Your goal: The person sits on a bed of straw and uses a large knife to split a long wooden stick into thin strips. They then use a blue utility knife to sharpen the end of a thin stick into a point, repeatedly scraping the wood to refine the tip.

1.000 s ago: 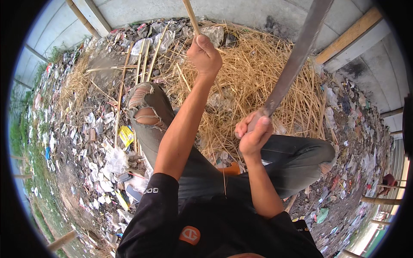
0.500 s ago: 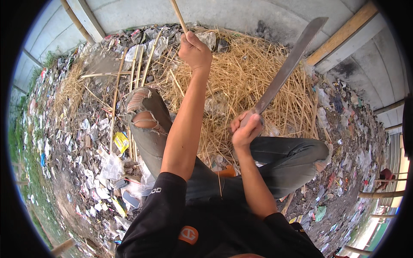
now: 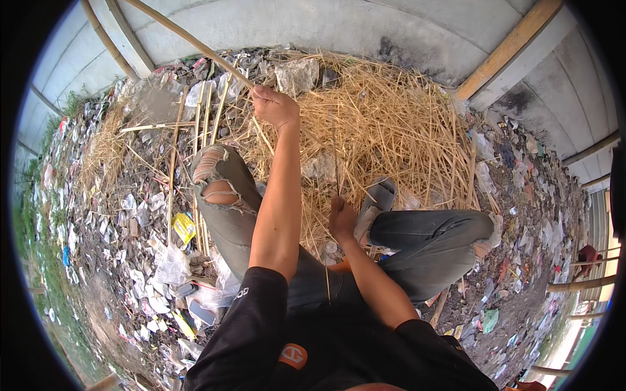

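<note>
Green grass (image 3: pixel 39 234) borders the left edge of the litter-strewn dirt ground (image 3: pixel 98 293). Further right lie a crumpled clear plastic bag (image 3: pixel 172 266) and, just beyond it, a bright yellow plastic packet (image 3: pixel 184 227). Several pale, narrow split-bamboo strips (image 3: pixel 207 117) run toward the ground's far edge. Above them a long, slim tan bamboo stick (image 3: pixel 189 39) slants up left across the grey concrete wall (image 3: pixel 313 26), its lower part grasped in the clenched left hand (image 3: pixel 275 107). Right of that, the right hand (image 3: pixel 341 219) is clenched around a long dark metal machete (image 3: pixel 335 156), blade upward and seen nearly edge-on, in front of a heap of golden dry straw (image 3: pixel 391 117). Farthest right, a thick yellow-brown bamboo post (image 3: pixel 512 49) stands against the wall.
</note>
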The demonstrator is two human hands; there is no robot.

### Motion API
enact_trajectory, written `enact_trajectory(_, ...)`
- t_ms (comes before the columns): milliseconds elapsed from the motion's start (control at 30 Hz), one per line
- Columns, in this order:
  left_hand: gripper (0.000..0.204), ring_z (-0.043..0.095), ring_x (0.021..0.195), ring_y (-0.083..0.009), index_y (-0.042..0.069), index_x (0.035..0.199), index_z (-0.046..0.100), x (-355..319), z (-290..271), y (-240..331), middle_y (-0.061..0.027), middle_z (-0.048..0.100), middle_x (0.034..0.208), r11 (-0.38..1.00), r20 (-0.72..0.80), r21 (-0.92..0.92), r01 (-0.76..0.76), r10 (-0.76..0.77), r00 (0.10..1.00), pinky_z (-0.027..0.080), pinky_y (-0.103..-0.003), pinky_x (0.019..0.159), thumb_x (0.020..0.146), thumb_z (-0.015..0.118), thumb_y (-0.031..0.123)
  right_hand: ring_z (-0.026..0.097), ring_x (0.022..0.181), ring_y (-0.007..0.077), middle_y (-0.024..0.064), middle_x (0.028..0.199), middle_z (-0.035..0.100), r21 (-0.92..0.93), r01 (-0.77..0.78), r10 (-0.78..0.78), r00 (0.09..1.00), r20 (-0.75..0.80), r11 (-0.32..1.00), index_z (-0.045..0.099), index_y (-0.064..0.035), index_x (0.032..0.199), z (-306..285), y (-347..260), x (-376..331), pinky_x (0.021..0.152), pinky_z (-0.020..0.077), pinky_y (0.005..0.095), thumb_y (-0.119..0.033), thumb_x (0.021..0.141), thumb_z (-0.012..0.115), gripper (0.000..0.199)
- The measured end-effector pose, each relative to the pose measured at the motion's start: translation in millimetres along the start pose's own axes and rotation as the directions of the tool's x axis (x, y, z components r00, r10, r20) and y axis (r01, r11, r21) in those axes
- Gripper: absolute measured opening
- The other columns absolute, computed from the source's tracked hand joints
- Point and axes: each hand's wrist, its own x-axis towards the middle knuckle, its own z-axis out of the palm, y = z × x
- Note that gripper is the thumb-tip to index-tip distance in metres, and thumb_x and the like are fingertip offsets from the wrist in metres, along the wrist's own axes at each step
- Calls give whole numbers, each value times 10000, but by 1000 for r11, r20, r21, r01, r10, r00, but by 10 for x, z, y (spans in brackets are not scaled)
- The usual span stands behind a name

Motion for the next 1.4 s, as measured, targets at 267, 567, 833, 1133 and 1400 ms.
enact_trajectory(267, 590, 427, 470, -240, 26, 782, 502, 149, -106, 98, -66, 434, 552, 997, -47, -55, -56, 54, 997, 327, -421, 478, 1092, 354, 506, 626, 670, 250, 132, 669, 622, 307, -471, 436, 882, 180, 827, 645, 85, 804, -135, -183, 331, 631, 432, 409, -576, 1025, 486, 714)
enact_trajectory(567, 436, 509, 477, -311, 55, 834, 523, -77, -39, 454, -106, 491, 568, 988, 102, -84, -131, 139, 985, 368, -439, 471, 1091, 415, 390, 472, 511, 92, 1, 591, 472, 506, -93, 44, 993, 108, 858, 513, -52, 763, 73, -369, -122, 480, 361, 315, -436, 1074, 486, 495)
enact_trajectory(833, 553, 466, 558, -242, 44, 814, 503, 102, -98, 236, -75, 469, 632, 995, 97, -76, -65, 73, 993, 405, -413, 576, 1091, 358, 501, 484, 513, 246, 106, 605, 520, 415, -366, 273, 924, 267, 833, 653, -5, 836, -173, -114, 20, 551, 396, 419, -552, 1036, 478, 608)
enact_trajectory(1133, 607, 446, 520, -216, 25, 728, 497, 550, -345, 659, -53, 436, 558, 994, -6, -31, -103, 103, 995, 339, -414, 518, 1075, 431, 519, 686, 789, 319, 154, 767, 682, -89, -509, 491, 749, 444, 856, 716, -16, 1008, 196, 105, -56, 722, 501, 449, -691, 964, 498, 711)
enact_trajectory(1400, 631, 376, 484, -141, 118, 668, 410, 1146, -871, 1435, 21, 400, 548, 924, -40, -370, 97, -120, 992, 353, -340, 520, 1080, 306, 584, 673, 839, 449, 217, 838, 695, -12, -221, 221, 971, 96, 975, 689, -19, 995, 31, -150, 2, 749, 519, 490, -618, 993, 524, 621)
